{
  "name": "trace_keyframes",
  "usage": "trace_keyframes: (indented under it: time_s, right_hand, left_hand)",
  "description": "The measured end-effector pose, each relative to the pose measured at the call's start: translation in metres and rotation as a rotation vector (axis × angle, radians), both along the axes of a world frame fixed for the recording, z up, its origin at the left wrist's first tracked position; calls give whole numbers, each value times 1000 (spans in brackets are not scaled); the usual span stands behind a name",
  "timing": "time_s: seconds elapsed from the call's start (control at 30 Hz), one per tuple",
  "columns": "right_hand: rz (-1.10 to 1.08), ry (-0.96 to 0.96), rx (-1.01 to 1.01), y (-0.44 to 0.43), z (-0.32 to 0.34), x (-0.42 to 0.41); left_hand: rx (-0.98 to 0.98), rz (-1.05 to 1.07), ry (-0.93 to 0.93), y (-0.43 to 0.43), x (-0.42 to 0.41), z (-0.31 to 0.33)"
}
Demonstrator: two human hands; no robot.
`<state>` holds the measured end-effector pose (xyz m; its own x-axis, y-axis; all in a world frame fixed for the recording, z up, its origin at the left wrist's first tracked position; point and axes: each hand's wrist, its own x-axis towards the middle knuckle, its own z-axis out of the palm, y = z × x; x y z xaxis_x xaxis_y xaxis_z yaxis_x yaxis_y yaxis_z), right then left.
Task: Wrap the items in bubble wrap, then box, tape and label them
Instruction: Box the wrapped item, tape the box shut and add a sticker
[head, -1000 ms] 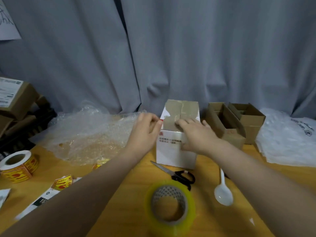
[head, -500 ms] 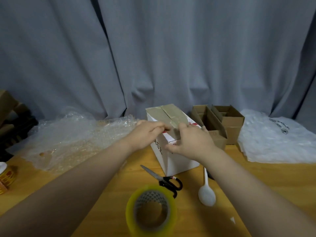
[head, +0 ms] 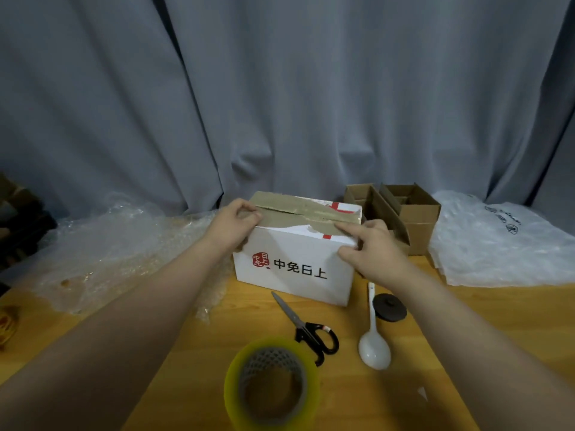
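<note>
Grey curtain [head: 280, 104], wooden surface [head: 466, 321]. Centre stands a white printed cardboard box [head: 295, 269], flaps closed; left hand [head: 235, 223] and right hand [head: 368, 248] grip its top corners. Taping seems next, which means reaching for the yellow tape roll [head: 272, 384] nearby.

Printed in bold black on the near white face of the box [head: 295, 253]: 中免日上. Just left of those characters, on the same face, a round red seal [head: 260, 260] with small white characters, seemingly the same four but too small to confirm. On the box's top, toward its right end, a red stripe [head: 339, 206], partly under brown tape [head: 295, 213], with no lettering legible. Right of the box, on a clear bag [head: 497, 256], a row of dark printed marks [head: 501, 217], too blurred to read. In front of the box, on the scissors [head: 306, 328], a small white tag [head: 325, 329], unreadable.
</note>
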<state>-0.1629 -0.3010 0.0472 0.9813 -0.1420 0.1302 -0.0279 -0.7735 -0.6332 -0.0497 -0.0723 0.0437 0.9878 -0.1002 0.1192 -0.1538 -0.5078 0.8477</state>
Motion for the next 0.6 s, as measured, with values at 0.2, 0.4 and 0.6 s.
trace_keyframes:
  time_s: [0.2, 0.4, 0.6]
  right_hand:
    - [-65, -91, 354, 11, -16, 14]
    - [-92, -106, 387, 26, -21, 31]
    - [-124, -449, -31, 78, 0, 21]
  left_hand:
    - [-141, 37, 33, 18, -38, -6]
    - [-36, 42, 71, 25, -48, -11]
    - [228, 17, 4, 55, -70, 17]
